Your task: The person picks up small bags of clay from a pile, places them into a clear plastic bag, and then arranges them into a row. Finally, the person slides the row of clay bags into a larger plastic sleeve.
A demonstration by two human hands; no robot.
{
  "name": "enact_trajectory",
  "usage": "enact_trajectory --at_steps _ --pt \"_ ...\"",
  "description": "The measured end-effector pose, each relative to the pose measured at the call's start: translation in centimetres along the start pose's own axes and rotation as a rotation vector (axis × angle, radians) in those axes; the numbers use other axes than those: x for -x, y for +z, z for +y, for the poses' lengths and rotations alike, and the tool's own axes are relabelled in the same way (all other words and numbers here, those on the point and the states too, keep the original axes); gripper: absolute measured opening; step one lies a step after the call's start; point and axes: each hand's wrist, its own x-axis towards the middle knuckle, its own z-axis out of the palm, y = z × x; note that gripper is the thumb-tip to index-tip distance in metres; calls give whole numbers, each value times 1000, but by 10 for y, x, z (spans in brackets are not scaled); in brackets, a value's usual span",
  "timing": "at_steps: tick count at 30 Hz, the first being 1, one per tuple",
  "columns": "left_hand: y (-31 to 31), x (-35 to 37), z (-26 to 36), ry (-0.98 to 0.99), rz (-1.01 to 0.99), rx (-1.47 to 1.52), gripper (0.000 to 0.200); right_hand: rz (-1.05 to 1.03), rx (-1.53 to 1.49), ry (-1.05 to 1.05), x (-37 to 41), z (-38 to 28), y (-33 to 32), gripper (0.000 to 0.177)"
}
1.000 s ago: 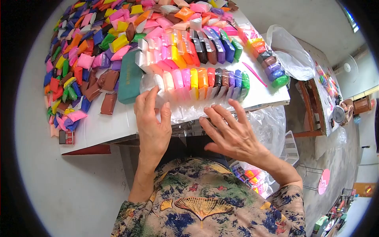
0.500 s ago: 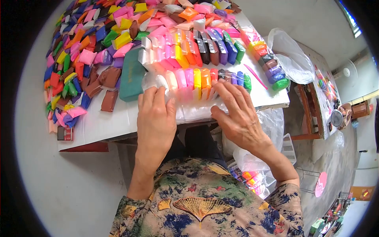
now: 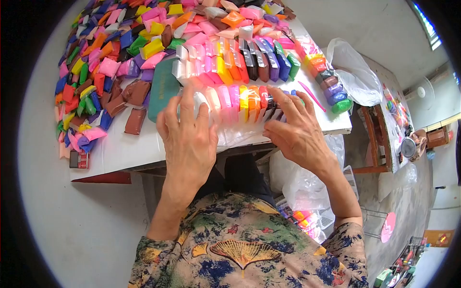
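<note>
A row of coloured clay packets (image 3: 240,101) lies inside a clear plastic bag near the front edge of the white table (image 3: 125,149). My left hand (image 3: 187,134) rests flat on the row's left end, over the white and pink packets. My right hand (image 3: 293,127) covers the right end, fingers curled onto the dark and blue packets. Both hands press on the bagged row; neither lifts it.
A second packet row (image 3: 240,62) lies just behind, a green case (image 3: 161,93) to the left, and a big heap of loose coloured packets (image 3: 105,62) fills the table's left and back. A pink stick (image 3: 311,91), another bagged row (image 3: 326,77) and a plastic bag (image 3: 355,72) sit right.
Both hands moved forward from the table's front edge onto the bagged row. My right fingers went from spread flat to curled over its right end.
</note>
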Motion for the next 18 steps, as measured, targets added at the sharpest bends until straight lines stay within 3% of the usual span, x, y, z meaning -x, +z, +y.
enact_trajectory --at_steps 7,13,18 --pt "8 -3 -15 167 -19 95 33 28 -38 0 -2 5 2 12" --pt "-2 -8 -20 137 -81 368 27 100 -41 10 -5 7 -1 7" --pt "-17 -20 -25 161 -166 452 38 85 -67 28 -6 8 -3 7"
